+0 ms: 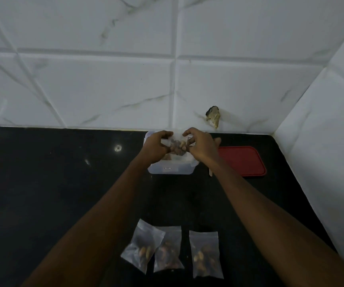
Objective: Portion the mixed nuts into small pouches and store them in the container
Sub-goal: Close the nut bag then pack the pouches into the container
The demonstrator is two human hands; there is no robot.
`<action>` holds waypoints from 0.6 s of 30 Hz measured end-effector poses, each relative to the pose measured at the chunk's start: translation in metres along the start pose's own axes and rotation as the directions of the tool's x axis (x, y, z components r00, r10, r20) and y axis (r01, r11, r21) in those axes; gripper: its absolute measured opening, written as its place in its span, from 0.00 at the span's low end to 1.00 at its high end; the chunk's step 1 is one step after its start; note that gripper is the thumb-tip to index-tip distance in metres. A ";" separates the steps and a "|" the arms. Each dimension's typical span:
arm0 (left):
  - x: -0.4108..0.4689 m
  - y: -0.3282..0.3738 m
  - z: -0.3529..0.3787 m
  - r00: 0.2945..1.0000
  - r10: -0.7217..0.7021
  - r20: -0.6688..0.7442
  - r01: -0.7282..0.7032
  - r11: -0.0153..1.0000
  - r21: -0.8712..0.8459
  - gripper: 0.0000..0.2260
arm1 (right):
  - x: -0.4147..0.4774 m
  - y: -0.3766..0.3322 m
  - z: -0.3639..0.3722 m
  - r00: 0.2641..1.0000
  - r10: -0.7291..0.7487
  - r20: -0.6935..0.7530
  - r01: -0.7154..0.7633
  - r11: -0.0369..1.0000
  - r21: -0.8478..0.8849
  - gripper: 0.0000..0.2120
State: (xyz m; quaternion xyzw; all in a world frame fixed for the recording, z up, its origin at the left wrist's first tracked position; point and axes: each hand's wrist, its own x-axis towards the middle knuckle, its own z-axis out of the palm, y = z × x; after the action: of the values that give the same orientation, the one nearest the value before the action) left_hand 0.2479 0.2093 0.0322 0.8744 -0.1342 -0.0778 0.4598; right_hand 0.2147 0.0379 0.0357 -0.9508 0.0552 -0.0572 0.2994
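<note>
A clear plastic container (pixel 171 168) stands on the black counter near the wall. Above it, my left hand (pixel 156 147) and my right hand (pixel 202 147) each pinch one side of a small clear pouch of mixed nuts (pixel 178 147). Three filled pouches lie flat in a row near the front edge: a left pouch (pixel 142 246), a middle pouch (pixel 169 249) and a right pouch (pixel 207 254). My hands hide most of the container's inside.
A red lid (pixel 242 160) lies flat to the right of the container. A pale stick-like handle (pixel 210 171) pokes out below my right wrist. White marble tiles form the back wall and the right wall (pixel 322 141); a chipped patch (pixel 213 117) marks the back wall.
</note>
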 end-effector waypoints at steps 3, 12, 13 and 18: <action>0.020 -0.008 0.001 0.997 -0.064 0.045 0.065 0.998 -0.019 0.26 | 0.021 0.003 0.004 0.998 -0.028 0.047 0.037 0.979 -0.201 0.18; 0.038 -0.022 0.014 0.939 -0.179 0.294 0.120 0.971 0.209 0.24 | 0.029 0.003 0.014 0.965 -0.212 0.153 0.258 0.693 -0.673 0.13; 0.039 -0.022 0.018 0.938 -0.181 0.297 0.104 0.961 0.255 0.23 | 0.029 0.005 0.015 0.962 -0.225 0.157 0.270 0.669 -0.692 0.13; 0.047 -0.026 0.032 0.943 -0.167 0.289 0.007 0.876 0.483 0.21 | 0.025 0.011 0.017 0.946 -0.248 0.209 0.323 0.656 -0.682 0.07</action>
State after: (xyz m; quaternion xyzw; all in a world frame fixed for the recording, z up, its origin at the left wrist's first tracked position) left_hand 0.2885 0.1839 -0.0074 0.9408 -0.1822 -0.2047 0.1993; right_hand 0.2408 0.0354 0.0177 -0.9903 -0.0920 -0.0316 -0.0989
